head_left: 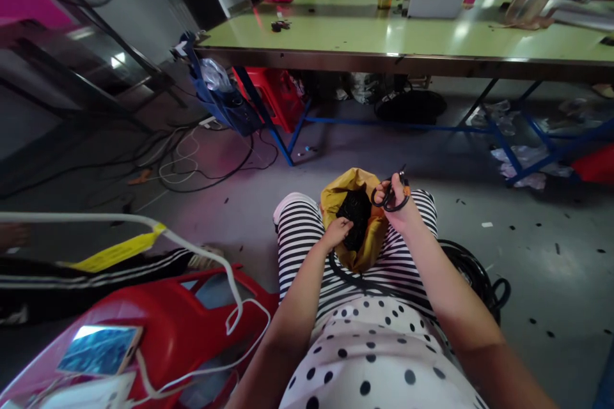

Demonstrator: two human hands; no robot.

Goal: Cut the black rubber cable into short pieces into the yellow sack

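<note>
A yellow bag (367, 255) sits open on my lap, between striped trouser legs. Inside it lies a tangle of thin black material (357, 211), perhaps cord. My left hand (338, 231) reaches over the bag's near left rim with its fingers pinched together at the black material; what is between the fingertips is too small to make out. My right hand (394, 198) is closed around black-handled scissors (397, 207) at the bag's right side, their tip pointing up and away. A black cord (352, 278) runs across my lap below the bag.
A coil of black cord (472, 275) hangs at my right. A red stool (158, 326) with a phone (102, 349) and a white cable stands at my left. Ahead is a long green table (336, 29) on blue legs; a person sits beyond it. Cables (192, 160) lie on the floor.
</note>
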